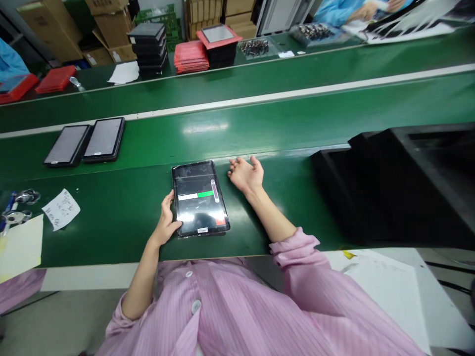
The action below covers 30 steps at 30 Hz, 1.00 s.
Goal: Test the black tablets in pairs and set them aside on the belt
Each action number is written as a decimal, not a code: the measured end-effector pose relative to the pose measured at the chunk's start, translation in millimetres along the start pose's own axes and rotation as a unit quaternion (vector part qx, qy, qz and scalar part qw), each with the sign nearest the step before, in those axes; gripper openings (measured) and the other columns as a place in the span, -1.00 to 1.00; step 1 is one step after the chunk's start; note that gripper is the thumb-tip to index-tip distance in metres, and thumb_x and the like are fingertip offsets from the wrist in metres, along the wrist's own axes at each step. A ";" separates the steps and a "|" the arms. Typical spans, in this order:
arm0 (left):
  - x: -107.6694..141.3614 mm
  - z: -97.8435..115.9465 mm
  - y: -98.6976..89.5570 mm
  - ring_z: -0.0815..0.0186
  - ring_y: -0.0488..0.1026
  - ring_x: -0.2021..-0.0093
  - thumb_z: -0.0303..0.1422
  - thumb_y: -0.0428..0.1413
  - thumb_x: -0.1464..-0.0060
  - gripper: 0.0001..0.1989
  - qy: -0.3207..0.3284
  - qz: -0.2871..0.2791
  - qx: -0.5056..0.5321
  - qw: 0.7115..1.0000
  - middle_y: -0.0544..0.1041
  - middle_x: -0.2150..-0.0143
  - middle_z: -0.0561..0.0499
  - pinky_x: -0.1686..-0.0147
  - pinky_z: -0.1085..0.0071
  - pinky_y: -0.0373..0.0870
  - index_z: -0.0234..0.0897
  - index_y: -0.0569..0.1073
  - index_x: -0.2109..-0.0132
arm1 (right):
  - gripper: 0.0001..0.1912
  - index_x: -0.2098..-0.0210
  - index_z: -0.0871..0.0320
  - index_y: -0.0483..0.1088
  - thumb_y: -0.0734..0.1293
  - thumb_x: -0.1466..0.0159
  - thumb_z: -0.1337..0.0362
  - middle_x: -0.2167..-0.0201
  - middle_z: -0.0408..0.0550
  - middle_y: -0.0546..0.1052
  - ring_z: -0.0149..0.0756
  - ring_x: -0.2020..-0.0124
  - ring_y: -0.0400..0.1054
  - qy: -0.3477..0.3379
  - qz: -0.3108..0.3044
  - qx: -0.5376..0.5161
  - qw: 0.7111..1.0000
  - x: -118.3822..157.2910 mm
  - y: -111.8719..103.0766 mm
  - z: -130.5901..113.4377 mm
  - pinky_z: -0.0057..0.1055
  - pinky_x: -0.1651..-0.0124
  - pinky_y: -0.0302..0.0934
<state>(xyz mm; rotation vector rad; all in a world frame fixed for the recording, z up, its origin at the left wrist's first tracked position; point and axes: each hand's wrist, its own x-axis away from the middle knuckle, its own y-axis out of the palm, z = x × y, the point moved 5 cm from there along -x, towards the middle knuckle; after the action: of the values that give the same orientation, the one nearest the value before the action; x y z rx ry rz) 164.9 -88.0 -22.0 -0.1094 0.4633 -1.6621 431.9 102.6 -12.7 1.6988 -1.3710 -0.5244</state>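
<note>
A black tablet (196, 210) lies on the green bench in front of me. Its lit screen shows a white bar, a green bar, a red patch and a slider-like strip, and a small label sits at its lower edge. My left hand (166, 222) grips the tablet's left edge, thumb on the lower left corner and fingers along the side. Just right of the tablet, apart from it, my right hand (247, 174) is turned palm up, fingers loosely spread and holding nothing.
Two stacks of tablets (104, 138) stand at the left. A handwritten note (62, 210) and a yellowish sheet (22, 247) lie nearer me. Large black trays (356, 198) fill the right. Beyond the belt are red packs (191, 57), a dark stack (148, 47) and a co-worker's hands (365, 11).
</note>
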 end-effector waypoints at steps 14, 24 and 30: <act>2.8 2.6 1.8 -0.07 -0.28 -0.51 -0.09 0.06 -0.26 -0.14 0.014 -0.021 -0.033 0.999 -0.29 -0.52 -0.29 -0.42 -0.13 -0.27 -0.16 -0.28 -0.46 | -0.77 0.35 0.01 0.28 0.33 -0.19 0.02 0.30 -0.12 0.44 -0.29 0.38 0.32 -0.056 -0.017 0.114 0.992 -2.3 -2.6 4.0 -0.36 0.33 0.31; 3.8 4.7 1.2 -0.08 -0.29 -0.51 -0.09 0.06 -0.27 -0.17 -0.002 -0.022 -0.033 0.999 -0.28 -0.52 -0.28 -0.42 -0.13 -0.27 -0.16 -0.24 -0.46 | -0.59 0.23 -0.02 0.15 0.41 -0.18 -0.06 0.31 -0.19 0.42 -0.34 0.37 0.32 -0.218 0.064 0.305 0.925 -4.7 -9.9 25.6 -0.39 0.35 0.26; 3.9 8.6 3.7 -0.11 -0.27 -0.50 -0.12 0.11 -0.23 -0.13 0.000 -0.025 -0.089 0.996 -0.26 -0.51 -0.31 -0.40 -0.18 -0.22 -0.13 -0.23 -0.46 | -0.62 0.11 0.01 0.16 0.24 -0.33 -0.13 0.17 -0.05 0.50 -0.19 0.14 0.39 -0.278 0.055 0.411 0.866 13.1 4.3 33.8 -0.24 0.15 0.29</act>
<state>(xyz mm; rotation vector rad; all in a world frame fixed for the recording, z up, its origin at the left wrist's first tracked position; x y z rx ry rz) 170.6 -94.0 -16.2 -0.2537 0.6128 -1.6672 407.7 78.1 -24.8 2.2024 -2.3362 -0.3939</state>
